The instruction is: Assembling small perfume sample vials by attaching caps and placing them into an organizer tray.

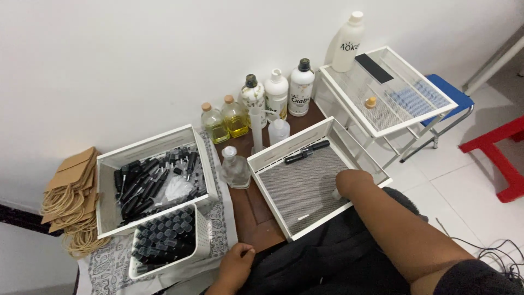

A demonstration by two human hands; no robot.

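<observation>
A small white object is gripped by the right hand (349,183) inside the white mesh tray (305,188); the left hand (236,262) is rested curled, empty, near the wooden table (252,210) edge.

Bright, even indoor light with soft, faint shadows; mild glare on the white wall (136,65); sharp focus throughout, slight wide-angle stretch toward the edges

White metal mesh tray (305,188)

Left hand (236,261): held low and near the body, fingers curled under, knuckles up.
Right hand (349,183): reached forward on a bare forearm, bent down at the wrist; the grip is hidden.
</observation>
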